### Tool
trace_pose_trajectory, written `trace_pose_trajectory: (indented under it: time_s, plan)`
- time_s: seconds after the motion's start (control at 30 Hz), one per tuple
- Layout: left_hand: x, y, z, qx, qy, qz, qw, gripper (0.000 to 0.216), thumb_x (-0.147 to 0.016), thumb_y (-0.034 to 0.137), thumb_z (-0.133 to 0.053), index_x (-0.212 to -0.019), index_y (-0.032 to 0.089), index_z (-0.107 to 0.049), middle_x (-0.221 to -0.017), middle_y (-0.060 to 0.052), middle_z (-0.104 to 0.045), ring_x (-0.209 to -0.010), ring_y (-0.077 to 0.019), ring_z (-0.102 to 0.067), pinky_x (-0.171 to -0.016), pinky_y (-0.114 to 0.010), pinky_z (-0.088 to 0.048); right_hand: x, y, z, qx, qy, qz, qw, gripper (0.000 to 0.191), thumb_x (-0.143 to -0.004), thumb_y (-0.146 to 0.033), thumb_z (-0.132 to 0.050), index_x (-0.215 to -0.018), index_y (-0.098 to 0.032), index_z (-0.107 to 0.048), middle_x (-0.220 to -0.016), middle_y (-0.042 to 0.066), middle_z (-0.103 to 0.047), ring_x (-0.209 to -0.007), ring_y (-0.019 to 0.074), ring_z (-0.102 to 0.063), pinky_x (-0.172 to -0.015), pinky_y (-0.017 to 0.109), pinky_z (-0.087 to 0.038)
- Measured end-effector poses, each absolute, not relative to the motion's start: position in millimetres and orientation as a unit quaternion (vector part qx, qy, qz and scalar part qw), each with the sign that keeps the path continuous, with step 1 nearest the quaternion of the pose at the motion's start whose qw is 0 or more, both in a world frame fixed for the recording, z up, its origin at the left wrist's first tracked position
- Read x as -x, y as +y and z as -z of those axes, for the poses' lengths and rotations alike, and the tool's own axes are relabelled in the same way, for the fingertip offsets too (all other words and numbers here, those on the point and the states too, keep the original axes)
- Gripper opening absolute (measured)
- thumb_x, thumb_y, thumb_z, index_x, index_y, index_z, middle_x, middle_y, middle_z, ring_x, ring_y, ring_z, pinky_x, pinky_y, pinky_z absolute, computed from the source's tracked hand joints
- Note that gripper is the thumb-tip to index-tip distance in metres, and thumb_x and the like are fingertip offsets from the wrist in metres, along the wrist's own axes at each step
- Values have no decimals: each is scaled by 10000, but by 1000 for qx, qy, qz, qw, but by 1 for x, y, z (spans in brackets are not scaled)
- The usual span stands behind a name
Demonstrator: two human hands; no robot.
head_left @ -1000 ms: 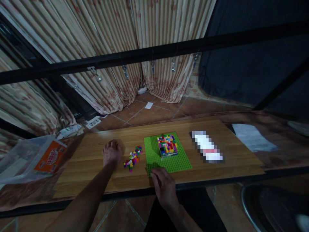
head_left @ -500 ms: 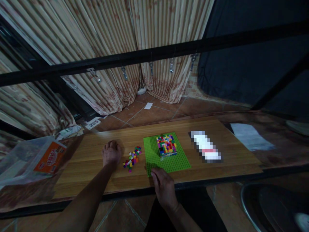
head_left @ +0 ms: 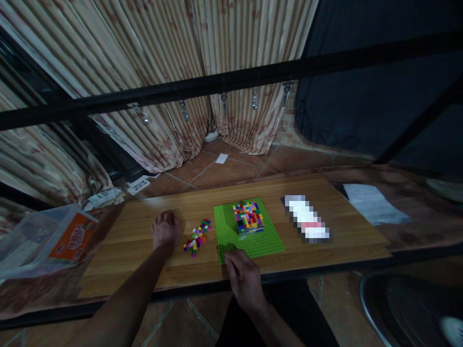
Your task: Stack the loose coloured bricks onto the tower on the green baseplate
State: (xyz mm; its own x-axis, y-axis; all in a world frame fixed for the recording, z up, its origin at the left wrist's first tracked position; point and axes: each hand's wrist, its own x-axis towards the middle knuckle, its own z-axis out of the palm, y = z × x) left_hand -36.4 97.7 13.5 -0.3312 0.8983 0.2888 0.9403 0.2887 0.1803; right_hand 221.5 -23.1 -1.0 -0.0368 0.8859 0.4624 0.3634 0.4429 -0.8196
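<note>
A green baseplate point(head_left: 260, 241) lies on the wooden table point(head_left: 325, 250), with a block of many-coloured small bricks point(head_left: 248, 218) built on its far half. Left of the plate lies a loose heap of small coloured bricks point(head_left: 197, 237). My left hand point(head_left: 165, 230) rests on the table just left of that heap, fingers curled under in a loose fist; nothing shows in it. My right hand point(head_left: 244, 279) sits at the plate's near left corner, fingers bent down onto the plate's edge.
A blurred white and pink object point(head_left: 306, 218) lies right of the plate. A clear plastic bag with an orange label point(head_left: 72, 236) sits at the table's left end, a paper sheet point(head_left: 374, 203) at the right. A black bar point(head_left: 231, 79) crosses overhead. A round stool point(head_left: 408, 308) stands at lower right.
Only the camera has drifted slightly, shifting everything a little left in the picture. Both hands stay where they were.
</note>
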Motion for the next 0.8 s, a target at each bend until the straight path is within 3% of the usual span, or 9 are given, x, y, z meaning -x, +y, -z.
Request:
trace_pose_trajectory:
  time_s: [0.8]
  plan:
    - [35, 97, -14, 565, -809, 149, 64, 382, -908, 298, -409, -1218, 167, -590, -1270, -128, -601, -1181, -275, -511, -1003, -422, -392, -227, -24, -2, 479, -651, -320, 494, 242, -966, -229, -451, -1050, -230, -678, -986, 71, -701, -906, 190, -680, -793, 304, -553]
